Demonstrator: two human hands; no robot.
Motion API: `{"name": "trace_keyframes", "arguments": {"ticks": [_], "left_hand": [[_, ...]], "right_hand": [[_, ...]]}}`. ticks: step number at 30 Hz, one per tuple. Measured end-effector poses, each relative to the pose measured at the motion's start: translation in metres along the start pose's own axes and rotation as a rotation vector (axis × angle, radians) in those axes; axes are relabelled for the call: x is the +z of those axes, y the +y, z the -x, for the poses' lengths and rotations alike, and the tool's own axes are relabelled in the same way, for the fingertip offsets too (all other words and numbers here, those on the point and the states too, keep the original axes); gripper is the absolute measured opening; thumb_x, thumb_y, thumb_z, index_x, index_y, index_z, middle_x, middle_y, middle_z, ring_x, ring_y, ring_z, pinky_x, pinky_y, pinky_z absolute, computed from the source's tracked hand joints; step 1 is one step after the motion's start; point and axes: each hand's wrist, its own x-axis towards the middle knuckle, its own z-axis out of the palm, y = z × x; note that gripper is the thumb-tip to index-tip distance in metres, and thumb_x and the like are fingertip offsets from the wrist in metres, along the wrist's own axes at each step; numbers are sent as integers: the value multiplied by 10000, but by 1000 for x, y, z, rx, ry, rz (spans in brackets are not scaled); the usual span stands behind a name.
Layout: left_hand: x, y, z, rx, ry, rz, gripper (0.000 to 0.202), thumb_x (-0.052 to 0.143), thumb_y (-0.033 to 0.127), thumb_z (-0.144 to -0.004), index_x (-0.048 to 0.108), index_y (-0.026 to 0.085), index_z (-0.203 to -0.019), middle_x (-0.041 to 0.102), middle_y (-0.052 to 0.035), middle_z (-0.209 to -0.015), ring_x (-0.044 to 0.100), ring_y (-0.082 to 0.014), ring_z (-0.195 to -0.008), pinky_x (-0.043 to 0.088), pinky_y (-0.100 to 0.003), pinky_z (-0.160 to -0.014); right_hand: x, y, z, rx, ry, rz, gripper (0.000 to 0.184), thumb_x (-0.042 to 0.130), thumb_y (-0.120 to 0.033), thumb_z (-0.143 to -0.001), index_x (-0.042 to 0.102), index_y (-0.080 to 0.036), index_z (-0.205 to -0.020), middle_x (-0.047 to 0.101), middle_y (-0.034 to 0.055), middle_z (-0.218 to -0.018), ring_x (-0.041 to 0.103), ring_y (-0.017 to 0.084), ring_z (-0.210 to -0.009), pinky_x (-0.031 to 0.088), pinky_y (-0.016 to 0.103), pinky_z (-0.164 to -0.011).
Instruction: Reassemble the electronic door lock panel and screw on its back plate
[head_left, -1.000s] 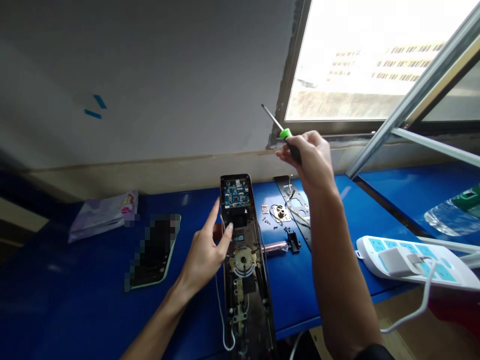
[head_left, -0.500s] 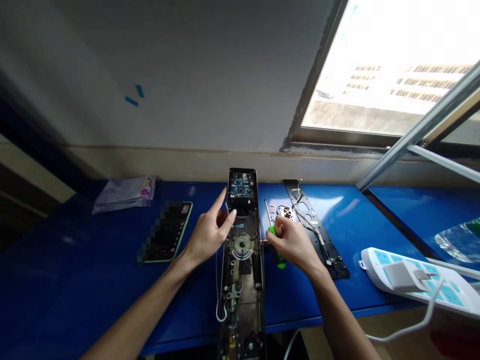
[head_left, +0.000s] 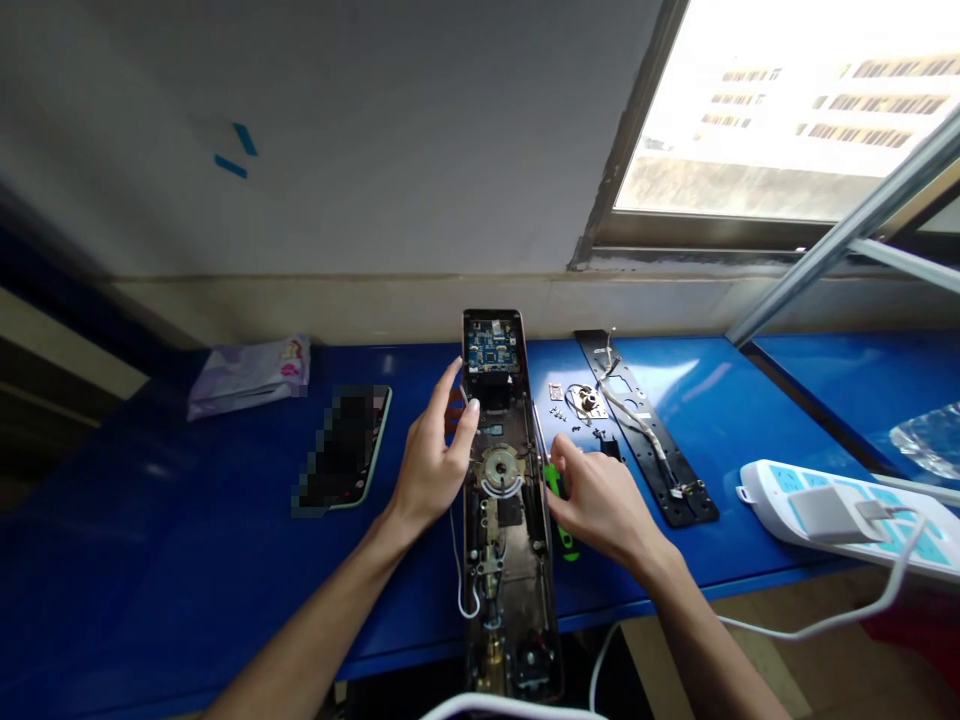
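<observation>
Casing [head_left: 525, 590] first: long, dark and open-topped, it runs through the middle of the view from about 12 o'clock down to 6, with a blue circuit board [head_left: 493, 345] at its far end and a round metal disc [head_left: 501, 468] around halfway. Left hand [head_left: 431, 455] is at the casing's 9 to 10 o'clock, thumb and index finger spread apart, thumb tip on the left rim and index along the outside, so the disc sits at about 5 o'clock from that thumb tip.

Right hand [head_left: 604, 500] is at 3 to 4 o'clock, fingers curled around a green-and-black screwdriver [head_left: 553, 478] (can't tell how firmly, the grip's mostly hidden). Its shaft points to roughly 11 o'clock, right alongside the casing's right edge.

Small screws [head_left: 557, 412] lie at 11 o'clock from that hand, and a black plate [head_left: 645, 455] with a cable on it at 1 o'clock. Phone [head_left: 349, 450] is over at the left hand's 9 o'clock.
</observation>
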Motion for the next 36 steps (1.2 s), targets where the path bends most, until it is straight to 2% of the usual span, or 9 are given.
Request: {"name": "trace_keyframes", "arguments": {"ticks": [5, 8, 11, 14, 19, 25, 28, 32, 36], "left_hand": [[-12, 4, -19, 14, 120, -49, 465, 554, 443, -1023, 623, 214, -1421, 756, -110, -1221, 732, -255, -992, 595, -377, -872], [-15, 8, -35, -13, 154, 55, 424, 590, 425, -985, 654, 193, -1334, 781, -101, -1066, 732, -243, -923, 597, -356, -810], [-12, 8, -47, -81, 181, 194, 405, 672, 392, -913, 663, 167, -1250, 787, -104, -1014, 747, -248, -946, 598, -367, -857], [-7, 5, -49, -26, 251, 255, 374, 743, 349, -864, 669, 158, -1177, 779, -126, -1096, 746, -248, -1042, 587, -383, -964], [-3, 1, -34, 144, 338, 211, 275, 752, 301, -904, 690, 179, -1143, 765, -116, -1169, 750, -220, -1071, 605, -346, -974], [-12, 9, -25, 238, 232, 59, 177, 701, 275, -961, 732, 201, -1119, 793, -85, -1098, 771, -217, -1013, 620, -345, -963], [-14, 9, -26, 262, 224, -59, 170, 715, 290, -954, 753, 225, -1106, 765, -97, -1184, 732, -254, -1128, 587, -389, -1034], [-15, 3, -35, 186, 277, 30, 351, 740, 353, -938, 691, 235, -1266, 664, -127, -1369, 637, -296, -1291, 553, -411, -1066], [-15, 0, -44, -49, 71, 294, 698, 765, 437, -917, 485, 207, -1514, 686, -160, -1344, 663, -305, -1270, 534, -428, -1082]], "right_hand": [[-69, -20, -16, -85, -68, 111, 155, 602, -390, -976, 597, -236, -966, 700, 4, -707, 597, 163, -605, 306, 263, -556], [-116, -51, -39, -196, 130, 78, 83, 592, -326, -979, 621, -251, -958, 705, -19, -683, 583, 137, -560, 317, 254, -517], [-143, -79, -68, -353, 294, -13, 103, 622, -310, -958, 620, -240, -883, 701, -35, -663, 579, 110, -553, 347, 253, -534], [-140, -91, -96, -424, 302, -95, 97, 621, -299, -947, 629, -237, -872, 683, -49, -629, 569, 100, -551, 367, 250, -555], [-105, -81, -132, -452, 163, -171, 87, 587, -249, -951, 661, -227, -912, 681, -34, -654, 556, 103, -592, 378, 249, -588], [-88, -67, -145, -548, -17, -189, 144, 598, -211, -928, 730, -233, -984, 684, -37, -683, 568, 98, -610, 418, 222, -599], [-87, -62, -147, -530, -13, -179, 208, 599, -179, -905, 750, -235, -1037, 663, -34, -666, 546, 105, -593, 420, 230, -602], [-85, -59, -149, -499, 24, -119, 237, 631, -151, -857, 774, -242, -1022, 683, -17, -691, 553, 118, -603, 404, 240, -597], [-83, -62, -151, -496, 34, -73, 195, 666, -151, -848, 798, -242, -960, 748, 6, -810, 577, 124, -648, 411, 253, -628]]}}
